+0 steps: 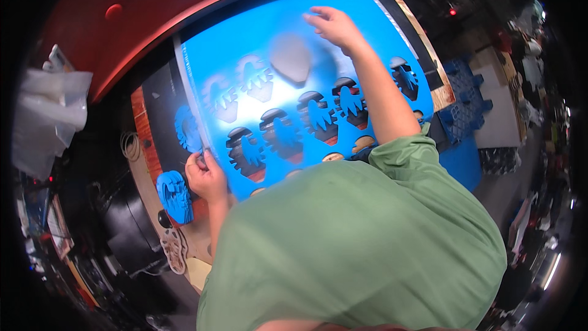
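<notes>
A large bright blue sheet (361,18) lies before me, with rows of jagged, sole-like cutouts through its middle and near part. My left hand (206,176) is at its left edge, thumb and fingers closed on the rim. Over the far half of the sheet my right hand (334,26) is raised with fingers apart, holding nothing that I can see. A grey, rounded piece with a pointed near end (291,60), smeared by motion, is left of that hand and casts a shadow on the sheet. Whether it touches the sheet I cannot tell.
Left of the sheet lie a single blue cut piece (187,129) and a stack of blue cut pieces (174,197). A pale sole-shaped form (174,249) sits lower down. A red machine body (135,30) spans the far side. Blue plastic lattice (462,101) stands at right.
</notes>
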The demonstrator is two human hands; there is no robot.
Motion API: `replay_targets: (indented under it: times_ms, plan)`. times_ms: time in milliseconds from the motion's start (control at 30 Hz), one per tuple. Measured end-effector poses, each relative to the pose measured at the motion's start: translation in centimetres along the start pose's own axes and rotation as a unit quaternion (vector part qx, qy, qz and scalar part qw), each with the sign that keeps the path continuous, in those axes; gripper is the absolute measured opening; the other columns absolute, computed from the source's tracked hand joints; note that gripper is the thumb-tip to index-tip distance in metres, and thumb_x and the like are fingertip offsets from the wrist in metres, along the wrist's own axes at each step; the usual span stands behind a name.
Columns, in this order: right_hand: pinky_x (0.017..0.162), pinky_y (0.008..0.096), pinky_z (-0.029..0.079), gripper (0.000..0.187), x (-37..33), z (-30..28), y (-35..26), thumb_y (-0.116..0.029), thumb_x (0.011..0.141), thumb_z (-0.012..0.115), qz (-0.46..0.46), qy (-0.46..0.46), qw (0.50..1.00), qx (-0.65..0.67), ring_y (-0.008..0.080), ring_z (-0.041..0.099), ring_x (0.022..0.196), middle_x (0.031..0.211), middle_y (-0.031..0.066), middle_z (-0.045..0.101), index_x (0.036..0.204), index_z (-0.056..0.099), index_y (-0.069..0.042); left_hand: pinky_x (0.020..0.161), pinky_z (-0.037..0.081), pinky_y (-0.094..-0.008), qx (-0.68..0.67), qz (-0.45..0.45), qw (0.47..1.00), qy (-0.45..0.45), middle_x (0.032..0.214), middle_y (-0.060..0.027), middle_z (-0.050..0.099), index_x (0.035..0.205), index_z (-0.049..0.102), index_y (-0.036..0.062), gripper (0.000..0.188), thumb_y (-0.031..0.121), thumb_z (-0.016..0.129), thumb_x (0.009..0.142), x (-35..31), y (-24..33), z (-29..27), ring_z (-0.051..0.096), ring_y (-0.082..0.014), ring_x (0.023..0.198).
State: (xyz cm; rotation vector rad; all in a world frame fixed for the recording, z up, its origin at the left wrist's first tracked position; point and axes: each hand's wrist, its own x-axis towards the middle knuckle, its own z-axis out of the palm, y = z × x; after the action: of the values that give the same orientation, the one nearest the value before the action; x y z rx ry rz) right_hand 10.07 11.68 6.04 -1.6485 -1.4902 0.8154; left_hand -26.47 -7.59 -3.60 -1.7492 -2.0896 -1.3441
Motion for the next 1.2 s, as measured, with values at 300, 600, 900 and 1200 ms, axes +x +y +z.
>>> replay_targets:
  times_ms: [300, 600, 900, 1200]
  plan:
    - [0.101, 0.0428, 0.044, 0.063, -4.9, 0.9, 0.3, -0.044, 0.086, 0.068, -0.089, -0.007, 0.992, -0.095, 0.0343, 0.055, 0.12, 0.13, 0.0192, 0.058, 0.132, 0.056, -0.004, 0.059, 0.041, -0.0393, -0.003, 0.073, 0.993, -0.088, 0.075, -0.0072, 0.054, 0.103, 0.063, 0.0034, 0.022, 0.015, 0.068, 0.084, -2.0, 1.3, -2.0, 0.054, -0.0268, 0.066]
    - [0.101, 0.0439, 0.042, 0.053, -15.8, -1.5, 4.2, -0.03, 0.083, 0.07, -0.135, 0.081, 0.974, -0.16, 0.0368, 0.053, 0.117, 0.126, 0.0197, 0.057, 0.125, 0.057, -0.002, 0.063, 0.047, -0.0432, -0.011, 0.019, 0.994, -0.106, 0.081, -0.0119, 0.061, 0.105, 0.063, 0.0038, 0.038, 0.023, 0.074, 0.074, -7.0, 0.5, -4.4, 0.06, -0.0322, 0.071]
    - [0.093, 0.0429, 0.041, 0.051, -13.3, -0.7, 5.6, -0.029, 0.074, 0.074, -0.331, 0.112, 0.894, -0.282, 0.0288, 0.053, 0.113, 0.119, 0.0097, 0.058, 0.118, 0.061, -0.008, 0.062, 0.049, -0.0441, 0.045, 0.111, 0.992, -0.049, 0.078, -0.013, 0.063, 0.102, 0.064, 0.0033, 0.029, 0.021, 0.068, 0.08, 1.8, 4.0, 3.0, 0.062, -0.0342, 0.07]
    - [0.072, 0.0391, 0.053, 0.024, -1.1, -6.1, 8.0, -0.026, 0.088, 0.064, -0.109, 0.171, 0.979, -0.022, 0.0306, 0.067, 0.078, 0.086, 0.0143, 0.069, 0.094, 0.067, -0.003, 0.073, 0.048, -0.0462, 0.109, 0.096, 0.988, -0.041, 0.086, -0.014, 0.066, 0.101, 0.062, 0.0047, 0.027, 0.025, 0.065, 0.085, 2.5, 0.4, 9.6, 0.063, -0.0342, 0.083]
